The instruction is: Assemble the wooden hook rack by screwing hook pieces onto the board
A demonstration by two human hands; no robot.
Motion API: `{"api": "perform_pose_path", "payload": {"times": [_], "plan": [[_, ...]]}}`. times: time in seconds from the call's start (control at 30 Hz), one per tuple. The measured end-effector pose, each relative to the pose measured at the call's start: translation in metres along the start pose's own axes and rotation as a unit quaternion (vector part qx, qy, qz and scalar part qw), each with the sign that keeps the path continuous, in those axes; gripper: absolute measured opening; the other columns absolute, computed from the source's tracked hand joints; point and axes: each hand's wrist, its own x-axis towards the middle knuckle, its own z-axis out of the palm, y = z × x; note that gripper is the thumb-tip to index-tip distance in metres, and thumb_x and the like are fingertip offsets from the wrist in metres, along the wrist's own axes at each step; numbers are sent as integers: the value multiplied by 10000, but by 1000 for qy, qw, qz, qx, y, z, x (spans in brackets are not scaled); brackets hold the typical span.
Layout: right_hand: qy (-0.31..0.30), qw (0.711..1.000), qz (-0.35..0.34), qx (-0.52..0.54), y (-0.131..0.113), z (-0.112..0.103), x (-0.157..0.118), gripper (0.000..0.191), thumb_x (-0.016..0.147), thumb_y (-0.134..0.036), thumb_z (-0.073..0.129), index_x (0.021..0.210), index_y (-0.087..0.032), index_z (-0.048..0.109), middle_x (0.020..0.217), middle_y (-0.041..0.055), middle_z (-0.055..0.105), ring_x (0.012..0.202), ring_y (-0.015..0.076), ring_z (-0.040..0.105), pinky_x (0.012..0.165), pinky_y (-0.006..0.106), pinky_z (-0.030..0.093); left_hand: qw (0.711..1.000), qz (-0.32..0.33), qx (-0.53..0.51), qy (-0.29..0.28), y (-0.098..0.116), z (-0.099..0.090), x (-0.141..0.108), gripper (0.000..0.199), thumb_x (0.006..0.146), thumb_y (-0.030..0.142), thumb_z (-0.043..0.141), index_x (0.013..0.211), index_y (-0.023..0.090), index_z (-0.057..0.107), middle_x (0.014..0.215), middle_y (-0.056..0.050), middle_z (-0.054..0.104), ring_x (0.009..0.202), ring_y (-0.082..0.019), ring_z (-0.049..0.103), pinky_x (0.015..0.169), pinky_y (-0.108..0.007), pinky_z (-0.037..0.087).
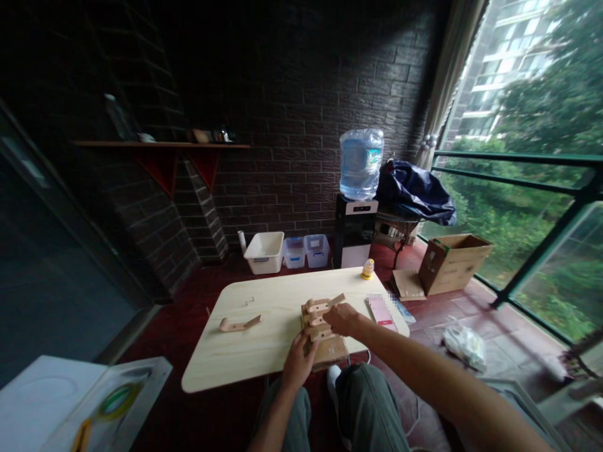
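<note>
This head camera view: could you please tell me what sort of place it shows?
Probably a balcony or sunroom: a green railing runs in front of trees outside, a curtain hangs near it, and a water dispenser stands by the dark brick wall.

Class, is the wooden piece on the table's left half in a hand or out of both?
Out of both: the wooden piece lies on the table, a wide gap between it and the nearer, left hand.

Matt, smooth wooden pieces (240,324), pale wood-grain tabletop (268,351), glossy clear plastic bottle (361,164), rough brick wall (282,81)
</note>
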Motion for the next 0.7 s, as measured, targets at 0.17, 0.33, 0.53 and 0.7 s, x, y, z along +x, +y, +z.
{"api": "perform_pose_path", "payload": {"times": [0.17, 0.33, 0.53, 0.7], "plan": [[11, 1000, -9, -9, 10, 9, 4, 233, 924, -232, 641, 1084, -94, 739, 1056, 230, 770, 1005, 345, 758, 764, 440, 616, 1000, -5, -12, -15, -3, 1, 2, 476, 935, 531, 569, 1315, 264, 671, 1432, -110, 642, 1352, -290, 596, 1157, -457, 481], [21, 1000, -3, -13, 17, 22, 5, 300, 948, -307, 636, 1139, -87, 707, 1067, 231, 759, 1000, 343, 753, 768, 438, 608, 999, -30, -17, -22, -3, 3, 4, 486, 925, 545, 591, 1305, 256, 682, 1477, -115, 603, 1378, -297, 571, 1179, -466, 460], [8, 999, 31, -6, 12, 16, 1, 337, 951, -354, 663, 1139, -80, 716, 1079, 242, 758, 983, 344, 761, 749, 438, 616, 1000, -27, -7, -13, -2, 5, 3, 469, 922, 526, 586, 1289, 251, 688, 1441, -109, 633, 1352, -293, 594, 1164, -460, 475], [18, 999, 27, -39, 7, -2, -6, 289, 929, -313, 688, 1105, -89, 739, 1079, 234, 764, 991, 338, 761, 769, 430, 617, 1000, -2, -7, -14, 1, 2, 2, 471, 932, 519, 564, 1302, 251, 677, 1409, -116, 655, 1337, -288, 605, 1158, -464, 477]]}}
